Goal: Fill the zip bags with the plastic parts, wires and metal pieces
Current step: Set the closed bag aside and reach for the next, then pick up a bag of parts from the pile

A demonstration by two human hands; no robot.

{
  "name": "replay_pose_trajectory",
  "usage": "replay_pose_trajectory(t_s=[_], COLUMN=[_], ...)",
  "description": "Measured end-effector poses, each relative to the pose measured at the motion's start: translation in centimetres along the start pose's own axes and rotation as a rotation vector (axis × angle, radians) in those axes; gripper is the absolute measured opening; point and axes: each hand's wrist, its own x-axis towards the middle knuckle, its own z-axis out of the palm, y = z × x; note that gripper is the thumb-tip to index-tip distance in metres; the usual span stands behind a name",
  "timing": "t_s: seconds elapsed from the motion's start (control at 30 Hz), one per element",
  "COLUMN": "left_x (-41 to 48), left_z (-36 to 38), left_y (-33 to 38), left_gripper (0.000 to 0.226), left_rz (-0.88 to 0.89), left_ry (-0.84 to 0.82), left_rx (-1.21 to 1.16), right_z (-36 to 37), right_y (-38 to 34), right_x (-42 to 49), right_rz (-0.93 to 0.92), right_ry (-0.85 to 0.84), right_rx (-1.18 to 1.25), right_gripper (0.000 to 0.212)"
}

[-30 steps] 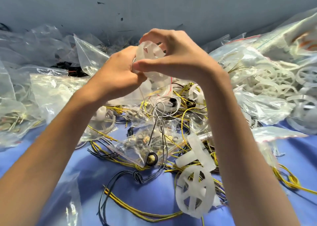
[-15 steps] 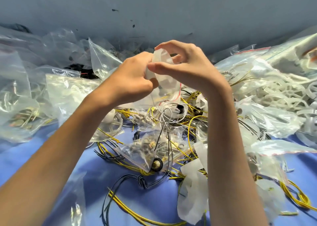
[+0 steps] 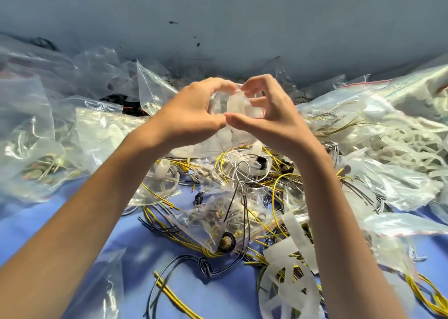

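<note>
Above the wires [image 3: 169, 289] — translucent white part [image 3: 238, 105].

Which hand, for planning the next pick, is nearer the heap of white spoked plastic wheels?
Right. The right hand sits left of the heap; the left hand lies farther left.

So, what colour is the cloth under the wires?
Blue; the cloth shows best in the head view.

Left grip [image 3: 194, 115], right grip [image 3: 274, 118] and forearms [image 3: 97, 209] are bare
</note>
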Motion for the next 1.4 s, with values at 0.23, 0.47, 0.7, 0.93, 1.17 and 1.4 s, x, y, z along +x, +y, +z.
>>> replay_pose_trajectory(t_s=[0.23, 0.47, 0.7, 0.93, 1.17, 1.4], left_x=[0.1, 0.3, 0.5, 0.5, 0.6, 0.5], left_z=[0.7, 1.3, 1.5, 0.3, -1.3, -1.2], left_y=[0.2, -0.5, -1.5, -1.8, -2.6, -1.8], left_gripper=[0.053, 0.055, 0.060, 0.065, 0.064, 0.056], left_rz=[-0.035, -0.061, -0.089, -0.063, -0.094, -0.045], left_ry=[0.044, 0.091, 0.111, 0.136, 0.115, -0.086], left_rx=[-0.110, -0.141, -0.069, 0.001, -0.026, 0.050], right_z=[-0.5, -1.3, -4.4, -2.5, -0.1, 1.3], right_y=[0.3, 1.2, 3.0, 3.6, 2.9, 3.1], right_x=[-0.3, -0.5, -1.0, -0.9, 0.3, -1.0], right_rz=[0.061, 0.130, 0.171, 0.318, 0.317, 0.355], right_ry=[-0.374, -0.448, -0.231, -0.270, -0.480, -0.787], right_rx=[-0.107, -0.193, -0.136, -0.306, -0.484, -0.508], right_gripper=[0.031, 0.034, 0.015, 0.023, 0.029, 0.046])
